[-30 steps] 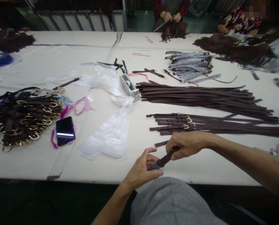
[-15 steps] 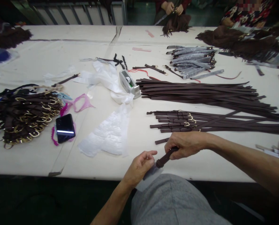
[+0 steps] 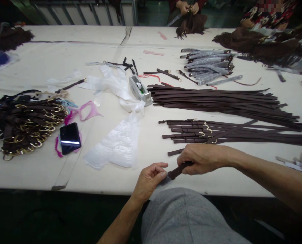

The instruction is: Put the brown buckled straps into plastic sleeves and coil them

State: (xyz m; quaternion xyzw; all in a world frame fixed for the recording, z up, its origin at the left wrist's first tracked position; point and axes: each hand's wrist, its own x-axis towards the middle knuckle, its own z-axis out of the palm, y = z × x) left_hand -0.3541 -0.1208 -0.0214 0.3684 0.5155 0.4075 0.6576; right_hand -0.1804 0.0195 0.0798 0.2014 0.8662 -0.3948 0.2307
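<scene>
A rolled or folded dark brown belt [image 3: 175, 173] is gripped in my right hand [image 3: 200, 158], its end pointing left and down. My left hand [image 3: 151, 179] pinches a clear plastic sleeve [image 3: 166, 181] at that end, thumb and forefinger together; part of the sleeve is hidden by the hand. Just beyond my right hand lie several brown belts with gold buckles [image 3: 189, 132], laid out side by side. Farther back is a thick bundle of brown straps [image 3: 217, 100].
Wrapped belts [image 3: 209, 64] are heaped at the back. A tape dispenser [image 3: 140, 89] stands mid-table near white plastic film [image 3: 117, 145]. At left are a phone [image 3: 69, 138] and a pile of buckled belts [image 3: 26, 125]. Another person's hands [image 3: 188, 7] work across the table [image 3: 102, 183].
My hands have come slightly closer together. The plastic sleeve now meets the belt's end at my left fingertips, and less of it hangs over the table edge.
</scene>
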